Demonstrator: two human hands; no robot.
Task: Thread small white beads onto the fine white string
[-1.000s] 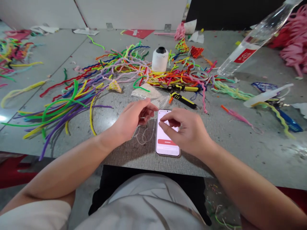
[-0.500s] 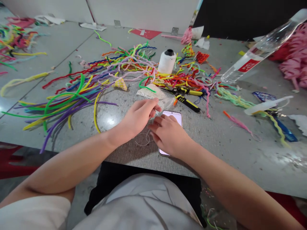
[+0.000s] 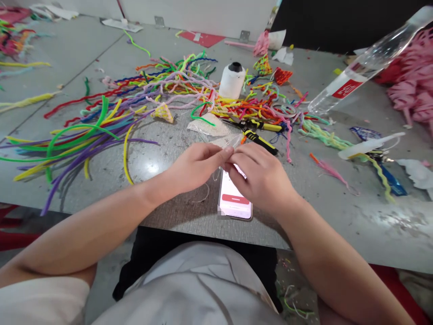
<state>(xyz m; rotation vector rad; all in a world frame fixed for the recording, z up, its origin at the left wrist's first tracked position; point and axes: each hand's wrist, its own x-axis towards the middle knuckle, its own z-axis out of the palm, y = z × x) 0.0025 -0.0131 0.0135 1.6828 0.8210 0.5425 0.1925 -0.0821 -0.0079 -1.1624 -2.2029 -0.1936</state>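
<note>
My left hand (image 3: 198, 166) and my right hand (image 3: 260, 174) meet fingertip to fingertip above the table, both closed in a pinch. A thin pale thread (image 3: 203, 198) curls on the tabletop below and runs up toward the pinched fingers; its end between them is hidden. Under my right hand lies a phone (image 3: 236, 208) with its screen lit. Just beyond the fingertips are a clear plastic bag of tiny white beads (image 3: 206, 125) and black-and-yellow pliers (image 3: 260, 142). A short green fuzzy stem (image 3: 203, 118) rests on the bag.
Many coloured fuzzy stems (image 3: 77, 140) spread over the left and middle. A white thread spool (image 3: 232, 81) stands behind the bag. To the right are a tilted plastic bottle (image 3: 352, 81), a white glue bottle (image 3: 368, 146) and a pink pile (image 3: 409, 85). The table's front edge (image 3: 189, 231) is close to me.
My right hand has risen off the phone's lower part and joined my left fingertips, uncovering a red button on the screen. The whole view has shifted slightly.
</note>
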